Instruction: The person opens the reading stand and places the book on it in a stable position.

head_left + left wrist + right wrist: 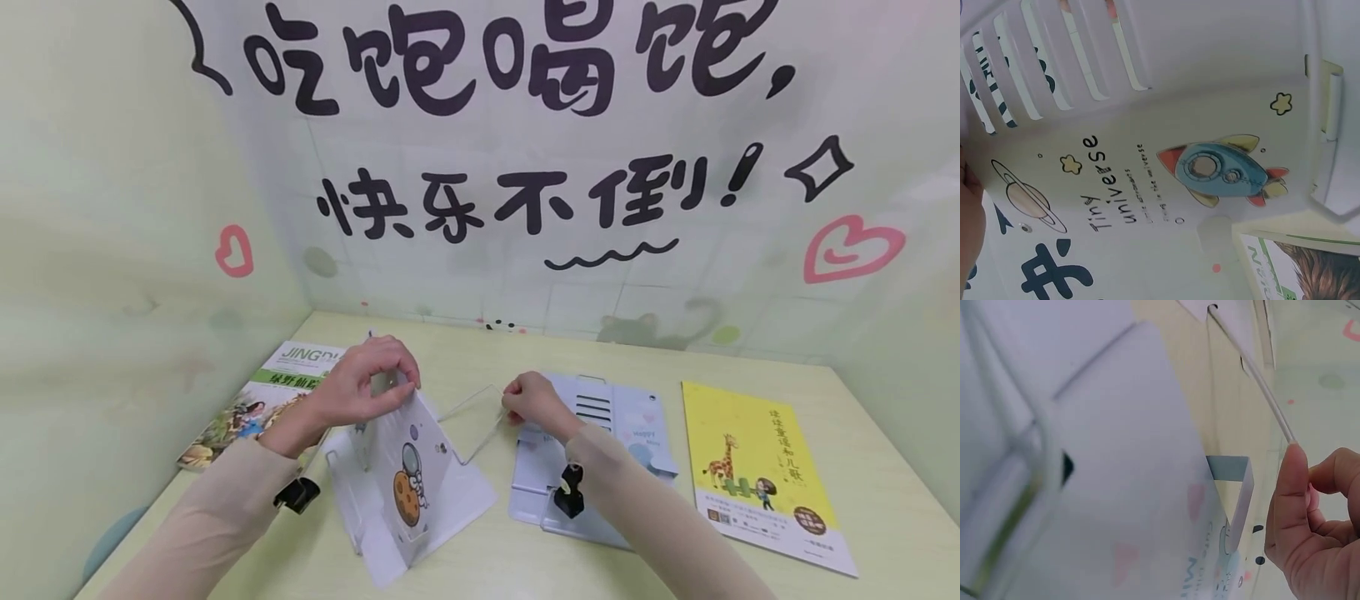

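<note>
A white metal book stand (420,442) with astronaut and planet prints stands half-unfolded on the table, its panel tilted up from a flat base. My left hand (367,383) pinches the panel's top edge. In the left wrist view the panel (1222,169) shows a rocket, "Tiny universe" lettering and several slots, with part of the left hand (969,219) at the edge. My right hand (534,398) pinches the stand's thin wire support leg (483,440), swung out behind the panel. The right wrist view shows the wire (1250,369) ending between thumb and fingers.
Beside the right hand lies a second, pale blue book stand (637,417), folded flat, with slots. A yellow book (738,433) lies at the right. Behind the left arm is a colourful book (258,400). Printed fabric walls (480,283) enclose the table's back and sides.
</note>
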`<act>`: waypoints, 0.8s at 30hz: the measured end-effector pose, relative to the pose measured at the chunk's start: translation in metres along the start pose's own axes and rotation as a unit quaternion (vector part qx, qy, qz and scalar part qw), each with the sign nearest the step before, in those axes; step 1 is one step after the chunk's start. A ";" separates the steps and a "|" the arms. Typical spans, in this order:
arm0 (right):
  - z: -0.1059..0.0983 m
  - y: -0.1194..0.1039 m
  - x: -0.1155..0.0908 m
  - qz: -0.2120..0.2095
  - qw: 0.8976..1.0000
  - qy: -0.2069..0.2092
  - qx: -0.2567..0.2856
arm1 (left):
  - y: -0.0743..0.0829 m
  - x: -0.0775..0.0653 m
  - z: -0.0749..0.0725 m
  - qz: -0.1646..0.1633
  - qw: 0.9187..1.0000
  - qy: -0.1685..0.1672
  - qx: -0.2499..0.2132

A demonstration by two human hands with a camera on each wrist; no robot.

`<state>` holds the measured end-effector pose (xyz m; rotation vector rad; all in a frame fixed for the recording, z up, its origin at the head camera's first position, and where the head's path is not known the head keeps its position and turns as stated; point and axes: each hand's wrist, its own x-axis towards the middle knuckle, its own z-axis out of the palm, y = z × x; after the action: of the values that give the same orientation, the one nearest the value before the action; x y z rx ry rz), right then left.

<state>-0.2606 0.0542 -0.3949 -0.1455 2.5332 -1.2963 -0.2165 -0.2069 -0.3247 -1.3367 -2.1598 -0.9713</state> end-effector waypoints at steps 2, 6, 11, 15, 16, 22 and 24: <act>-0.001 0.003 -0.003 0.007 0.999 0.000 0.031 | -0.002 0.000 -0.001 0.008 1.000 0.006 -0.007; -0.002 0.009 -0.010 0.018 0.996 -0.005 0.084 | -0.005 0.000 -0.002 0.015 0.999 0.014 -0.027; 0.000 0.013 -0.026 0.028 0.987 -0.015 0.160 | -0.005 0.000 0.001 0.015 0.998 0.011 -0.053; 0.003 0.017 -0.041 0.030 0.974 -0.023 0.222 | -0.005 0.002 0.003 0.028 0.998 0.014 -0.056; 0.003 0.018 -0.044 0.033 0.971 -0.022 0.236 | -0.005 0.003 0.003 0.033 0.998 0.018 -0.055; 0.003 0.025 -0.064 0.053 0.951 0.000 0.305 | -0.008 0.006 0.002 0.045 0.997 0.038 -0.052; 0.003 0.027 -0.071 0.061 0.946 0.013 0.317 | -0.010 0.005 0.001 0.044 0.997 0.045 -0.054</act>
<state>-0.1913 0.0834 -0.4033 0.1632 1.9729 -1.9796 -0.2280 -0.2058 -0.3257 -1.3969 -1.9912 -1.1054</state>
